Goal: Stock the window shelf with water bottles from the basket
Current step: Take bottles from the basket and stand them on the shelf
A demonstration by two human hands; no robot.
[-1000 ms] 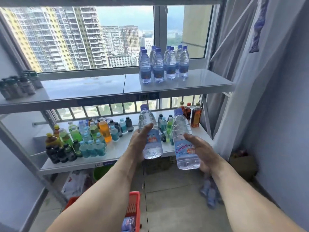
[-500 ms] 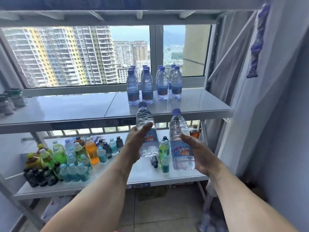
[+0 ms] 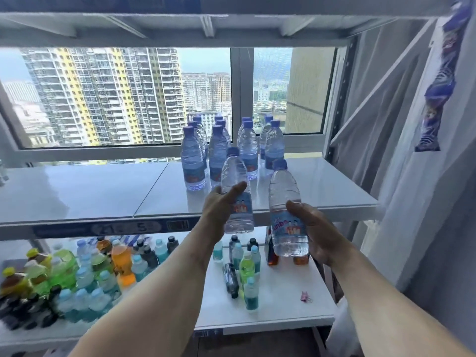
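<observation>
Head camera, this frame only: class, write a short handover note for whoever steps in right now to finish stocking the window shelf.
Left hand: gripping one water bottle, upright, raised in front of the shelf edge.
Right hand: gripping a second bottle, upright, slightly lower and to the right.
Window shelf: a cluster of blue-capped bottles already stands near the window, right of centre; the left stretch is bare.
Basket: out of view.
Done: that cluster is stocked.
Left: probably set both held bottles beside the cluster, then fetch more.
</observation>
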